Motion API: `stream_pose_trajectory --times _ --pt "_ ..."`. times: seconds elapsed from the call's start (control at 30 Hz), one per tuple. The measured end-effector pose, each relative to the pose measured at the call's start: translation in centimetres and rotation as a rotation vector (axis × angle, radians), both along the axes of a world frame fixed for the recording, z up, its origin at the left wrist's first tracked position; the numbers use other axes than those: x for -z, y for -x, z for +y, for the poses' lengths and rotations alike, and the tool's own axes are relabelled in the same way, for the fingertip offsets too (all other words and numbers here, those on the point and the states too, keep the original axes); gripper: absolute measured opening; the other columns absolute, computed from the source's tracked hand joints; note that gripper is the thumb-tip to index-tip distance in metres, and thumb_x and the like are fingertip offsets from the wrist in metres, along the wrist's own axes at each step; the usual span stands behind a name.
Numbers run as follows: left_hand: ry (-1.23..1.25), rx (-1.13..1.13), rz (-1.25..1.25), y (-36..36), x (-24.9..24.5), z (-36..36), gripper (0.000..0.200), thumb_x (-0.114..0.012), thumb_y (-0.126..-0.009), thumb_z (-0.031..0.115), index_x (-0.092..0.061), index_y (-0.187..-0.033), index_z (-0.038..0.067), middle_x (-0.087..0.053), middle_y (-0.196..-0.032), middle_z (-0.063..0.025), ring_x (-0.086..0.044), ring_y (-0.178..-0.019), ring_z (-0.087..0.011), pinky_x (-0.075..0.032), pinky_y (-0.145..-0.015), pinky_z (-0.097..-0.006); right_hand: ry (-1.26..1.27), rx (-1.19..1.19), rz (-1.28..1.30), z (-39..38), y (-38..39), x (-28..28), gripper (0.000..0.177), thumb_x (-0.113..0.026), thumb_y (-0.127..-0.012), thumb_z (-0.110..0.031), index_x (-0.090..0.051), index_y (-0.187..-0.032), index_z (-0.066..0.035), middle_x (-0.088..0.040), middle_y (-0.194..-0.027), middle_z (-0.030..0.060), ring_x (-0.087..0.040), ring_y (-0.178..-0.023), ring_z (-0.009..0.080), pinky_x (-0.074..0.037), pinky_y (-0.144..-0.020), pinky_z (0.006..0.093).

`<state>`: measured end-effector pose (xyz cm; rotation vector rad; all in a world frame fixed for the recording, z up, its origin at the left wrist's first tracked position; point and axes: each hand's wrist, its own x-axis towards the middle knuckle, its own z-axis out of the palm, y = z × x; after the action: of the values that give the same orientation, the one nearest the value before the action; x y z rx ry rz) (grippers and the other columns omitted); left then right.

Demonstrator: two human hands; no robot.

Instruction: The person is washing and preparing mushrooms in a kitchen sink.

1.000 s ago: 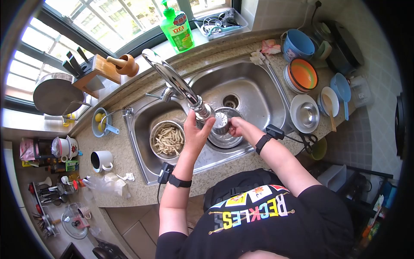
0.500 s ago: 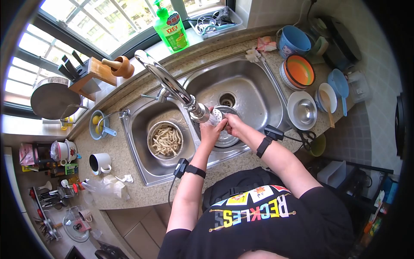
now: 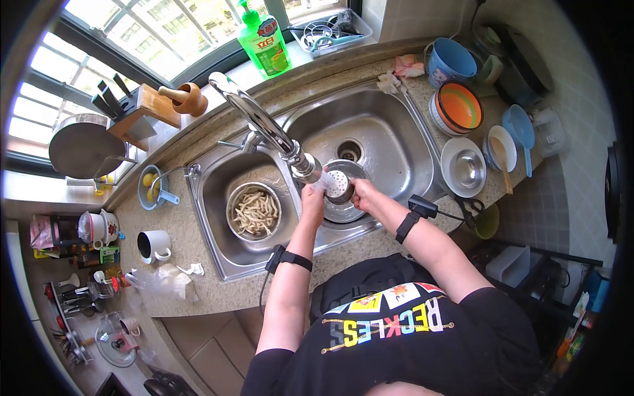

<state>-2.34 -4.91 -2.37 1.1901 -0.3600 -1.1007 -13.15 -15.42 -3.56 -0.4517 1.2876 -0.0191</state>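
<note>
Steel cup [image 3: 339,187] has right grip [image 3: 362,193] clamped on edge, left grip [image 3: 312,202] unclear, basin [image 3: 393,148] roomy.

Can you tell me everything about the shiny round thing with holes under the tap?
The perforated cylinder looks like silvery metal: a short, shiny side wall and a paler round face dotted with dark holes, tilted up toward the camera. It is held above the round metal dish in the right basin. The right hand grips its right side. Water streams at its left edge, near the left hand; whether that hand touches it is unclear.
</note>
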Motion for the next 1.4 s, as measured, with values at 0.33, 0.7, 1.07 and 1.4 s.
stream_pose_trajectory --times 0.33,0.7,1.07,1.4 --pt "0.01 -0.035 0.012 0.1 1.8 -0.5 0.04 -0.056 -0.085 0.005 -0.047 -0.124 0.001 -0.059 -0.105 -0.0052 -0.055 -0.093 -0.0119 -0.043 -0.083 -0.0243 -0.009 0.011 0.025 -0.5 0.4 0.2 0.028 -0.04 -0.092 -0.034 -0.045 -0.07 -0.017 -0.035 -0.051 -0.0034 -0.02 -0.036 0.0057 -0.014 -0.032 0.0219" --pt "-0.066 -0.029 -0.058 1.3 0.4 -0.8 0.037 -0.063 -0.081 0.011 -0.05 -0.114 0.002 -0.058 -0.098 -0.0056 -0.056 -0.089 -0.0135 -0.044 -0.078 -0.0259 0.137 0.077 0.056 -0.1 -1.1 -2.1 0.027 -0.04 -0.092 -0.034 -0.052 -0.076 -0.016 -0.035 -0.05 -0.0029 -0.023 -0.036 0.0079 -0.015 -0.033 0.0236" --pt "-0.213 -0.107 -0.674 0.9 3.1 -1.5 0.034 -0.06 -0.083 0.028 -0.055 -0.104 0.001 -0.06 -0.09 -0.008 -0.057 -0.079 -0.0146 -0.045 -0.068 -0.0272 0.424 -0.134 0.078 0.7 -1.3 1.2 0.027 -0.041 -0.093 -0.031 -0.052 -0.087 -0.007 -0.048 -0.066 0.0046 -0.04 -0.051 0.0152 -0.03 -0.044 0.0308" --pt "-0.433 -0.046 0.21 -0.1 -0.6 -2.6 0.038 -0.057 -0.082 0.041 -0.052 -0.103 0.011 -0.06 -0.091 -0.0081 -0.061 -0.076 -0.0223 -0.052 -0.059 -0.0379 1.204 -0.555 0.029 2.8 -0.3 -1.8 0.021 -0.062 -0.08 -0.015 -0.046 -0.078 -0.002 -0.05 -0.069 0.0091 -0.047 -0.064 0.0156 -0.04 -0.058 0.0335"
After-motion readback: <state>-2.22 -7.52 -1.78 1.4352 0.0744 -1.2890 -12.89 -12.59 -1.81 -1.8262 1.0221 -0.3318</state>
